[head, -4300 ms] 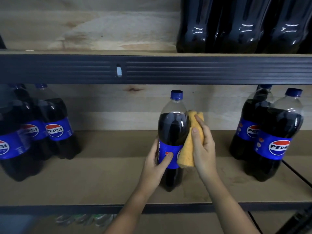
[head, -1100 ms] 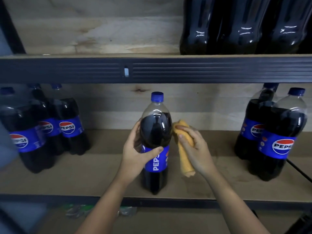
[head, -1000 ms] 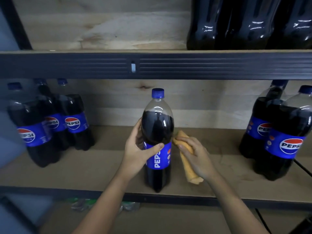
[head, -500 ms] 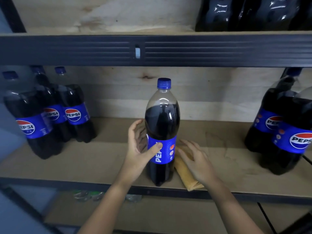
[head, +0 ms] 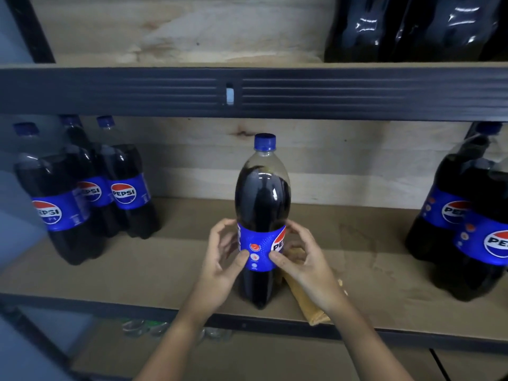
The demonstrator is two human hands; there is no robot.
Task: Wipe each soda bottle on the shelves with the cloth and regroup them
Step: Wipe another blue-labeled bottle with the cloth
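Metal-framed rack, plywood back, you are facing the middle shelf [head: 170, 265]. Far left: a cluster of three bottles [head: 90, 188] is standing upright, close together, labels mostly forward. Centre: one lone bottle [head: 262, 215] is standing upright near the front edge, well apart from both groups. Your left hand [head: 222, 259] is curling round the label from the left, thumb pressing the front; your right hand [head: 305, 259] is doing the same from the right, so both sets of fingers are gripping that bottle at label height. The cloth [head: 308, 295] is lying on the shelf just right of the bottle's base, under your right wrist, in neither hand. Far right: a pair of bottles [head: 467, 215] is standing together, partly cut off by the frame. Upper shelf, right: more dark bottles [head: 412, 28], bases only showing.

Judgement: centre bottle looks wiped; it is not yet grouped. Whether the others are wiped, cannot tell.
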